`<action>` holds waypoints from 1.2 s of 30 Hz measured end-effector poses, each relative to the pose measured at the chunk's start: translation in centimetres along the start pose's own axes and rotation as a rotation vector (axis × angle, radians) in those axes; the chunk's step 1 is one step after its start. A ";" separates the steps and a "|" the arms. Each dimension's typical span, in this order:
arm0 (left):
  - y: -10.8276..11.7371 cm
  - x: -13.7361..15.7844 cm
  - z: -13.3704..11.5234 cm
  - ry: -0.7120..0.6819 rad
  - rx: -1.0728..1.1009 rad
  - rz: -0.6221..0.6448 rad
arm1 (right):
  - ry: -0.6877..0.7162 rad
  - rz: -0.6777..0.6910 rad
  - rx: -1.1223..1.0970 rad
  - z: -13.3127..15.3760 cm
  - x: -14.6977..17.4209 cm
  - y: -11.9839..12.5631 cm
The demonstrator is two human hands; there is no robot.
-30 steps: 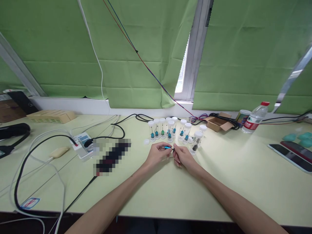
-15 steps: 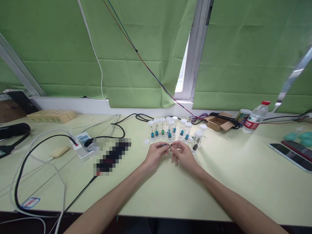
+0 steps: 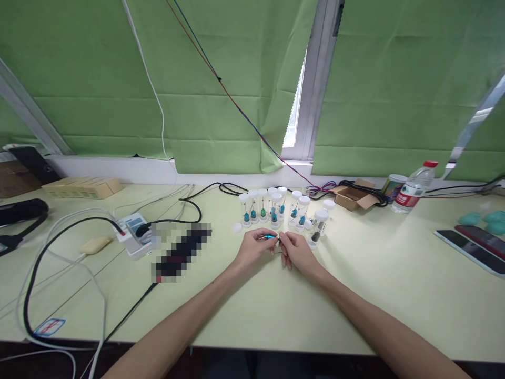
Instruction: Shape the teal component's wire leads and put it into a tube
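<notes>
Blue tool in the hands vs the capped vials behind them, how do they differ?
The small blue tool lies sideways, pinched between the left hand and right hand; the capped vials stand upright on the table, untouched. The tool is bare; each vial has clear walls and a white cap around its contents. The tool is single; the vials form a cluster. Shared: most vials hold a similar blue or teal piece.

A water bottle with a red cap lies near the right back of the pale green table, beside an open cardboard box with black cables in it. Two phones lie at the far right. On the left are a white power strip, a thick black cable and flat beige boxes. Green blinds cover the window.
</notes>
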State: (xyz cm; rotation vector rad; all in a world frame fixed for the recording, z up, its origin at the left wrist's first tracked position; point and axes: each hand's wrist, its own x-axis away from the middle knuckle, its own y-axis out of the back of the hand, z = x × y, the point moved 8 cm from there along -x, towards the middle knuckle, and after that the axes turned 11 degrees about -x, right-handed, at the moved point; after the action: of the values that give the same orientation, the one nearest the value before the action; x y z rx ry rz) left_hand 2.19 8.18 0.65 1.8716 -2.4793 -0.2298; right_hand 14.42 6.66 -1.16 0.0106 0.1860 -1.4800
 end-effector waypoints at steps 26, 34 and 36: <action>0.5 -0.1 0.5 0.062 0.054 -0.046 | 0.080 0.031 -0.036 0.3 -0.1 0.1; 0.3 -0.1 -0.2 0.032 -0.078 -0.039 | 0.017 0.036 -0.010 0.1 -0.2 0.0; 0.2 -0.1 -0.2 0.002 -0.096 -0.020 | 0.009 0.037 -0.023 0.0 -0.2 0.0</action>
State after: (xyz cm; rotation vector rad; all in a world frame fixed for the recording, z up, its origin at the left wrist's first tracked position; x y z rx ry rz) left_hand 2.09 8.34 0.86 1.8578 -2.4029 -0.3410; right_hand 14.38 6.87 -1.13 0.0022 0.2089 -1.4410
